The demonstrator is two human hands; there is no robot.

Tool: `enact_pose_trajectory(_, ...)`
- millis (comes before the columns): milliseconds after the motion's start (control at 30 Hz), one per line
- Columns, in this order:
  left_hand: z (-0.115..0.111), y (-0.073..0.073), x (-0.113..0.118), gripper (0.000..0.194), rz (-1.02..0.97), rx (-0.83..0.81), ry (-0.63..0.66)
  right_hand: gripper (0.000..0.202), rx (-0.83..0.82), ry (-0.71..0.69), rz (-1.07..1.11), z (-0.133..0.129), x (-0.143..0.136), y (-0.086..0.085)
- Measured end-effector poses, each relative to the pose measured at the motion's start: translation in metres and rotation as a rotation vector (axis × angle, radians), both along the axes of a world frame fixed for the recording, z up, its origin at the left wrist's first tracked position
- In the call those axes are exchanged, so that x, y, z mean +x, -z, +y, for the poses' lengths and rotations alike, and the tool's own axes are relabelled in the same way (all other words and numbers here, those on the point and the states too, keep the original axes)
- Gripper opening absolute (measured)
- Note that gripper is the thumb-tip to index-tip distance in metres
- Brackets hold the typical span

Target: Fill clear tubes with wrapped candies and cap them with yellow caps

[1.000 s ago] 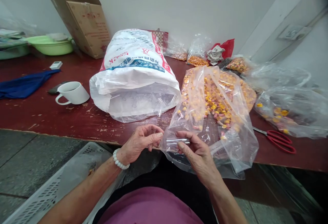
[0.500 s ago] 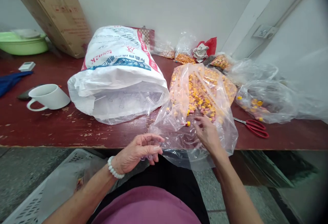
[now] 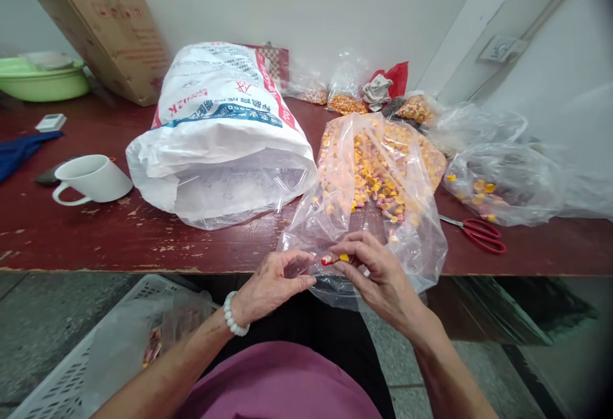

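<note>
My right hand [image 3: 376,272] pinches a small red piece with a yellow cap [image 3: 335,259] between thumb and fingers, above the mouth of a clear plastic bag [image 3: 306,230]. Facing it, my left hand [image 3: 280,281] is curled, thumb and forefinger bent round small clear plastic pieces that barely show. The red piece's tip points at the left fingertips. Many yellow-and-red pieces [image 3: 378,170] fill the clear bag. Left of it lies a white printed sack [image 3: 225,106], its mouth towards me, with clear pieces [image 3: 286,184] inside.
A white mug [image 3: 98,179] stands left of the sack. Red-handled scissors [image 3: 481,235] and another clear bag [image 3: 507,182] lie to the right. Smaller filled bags [image 3: 345,103] line the wall. Below the table edge, at left, is a white plastic basket [image 3: 62,374].
My right hand has come back from the bag's mouth towards my left hand, bringing a red-and-yellow piece. The left hand has moved slightly right and turned, hiding most of its clear pieces.
</note>
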State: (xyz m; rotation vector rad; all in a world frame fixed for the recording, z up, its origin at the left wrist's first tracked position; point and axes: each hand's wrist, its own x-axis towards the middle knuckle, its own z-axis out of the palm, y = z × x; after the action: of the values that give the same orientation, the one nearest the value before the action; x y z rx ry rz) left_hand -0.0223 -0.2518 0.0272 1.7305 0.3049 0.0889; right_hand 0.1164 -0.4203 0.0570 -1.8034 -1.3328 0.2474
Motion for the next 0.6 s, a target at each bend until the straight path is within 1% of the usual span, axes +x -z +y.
enact_pose_trajectory(33,-0.002,-0.002,0.001,0.031,-0.013,0.011,0.023,0.017,-0.008,-0.039,-0.013,0.002,-0.007,-0.005)
enact_pose_trajectory(100,-0.004,-0.005,0.001,0.028,-0.039,-0.003,0.067,0.02,-0.024,-0.05,-0.012,0.006,-0.013,-0.008)
enact_pose_trajectory(133,-0.005,-0.006,0.001,0.027,-0.05,-0.017,0.08,0.026,-0.027,-0.029,-0.001,0.007,-0.014,-0.007)
enact_pose_trajectory(200,-0.006,-0.006,-0.001,0.027,-0.056,-0.062,0.071,0.035,0.005,0.059,0.031,0.007,-0.013,-0.004)
enact_pose_trajectory(267,-0.007,-0.004,-0.003,0.031,-0.038,-0.153,0.039,0.03,0.062,0.14,0.046,0.007,-0.012,-0.001)
enact_pose_trajectory(300,-0.008,-0.001,-0.004,0.034,-0.022,-0.203,0.024,0.027,0.078,0.146,0.03,0.007,-0.013,0.001)
enact_pose_trajectory(333,-0.009,0.001,-0.005,0.035,-0.007,-0.251,0.007,0.032,0.075,0.124,-0.001,0.008,-0.014,0.003)
enact_pose_trajectory(433,-0.013,0.01,-0.005,0.033,-0.003,-0.392,-0.047,0.06,-0.023,-0.025,-0.123,0.011,-0.022,0.01)
enact_pose_trajectory(467,-0.014,0.012,-0.004,0.032,-0.02,-0.441,-0.063,0.065,-0.043,-0.053,-0.147,0.012,-0.024,0.012)
enact_pose_trajectory(533,-0.016,0.014,-0.001,0.03,-0.058,-0.512,-0.074,0.063,-0.023,-0.025,-0.156,0.013,-0.025,0.014)
enact_pose_trajectory(600,-0.017,0.013,0.002,0.031,-0.081,-0.525,-0.076,0.056,0.046,0.075,-0.123,0.013,-0.022,0.015)
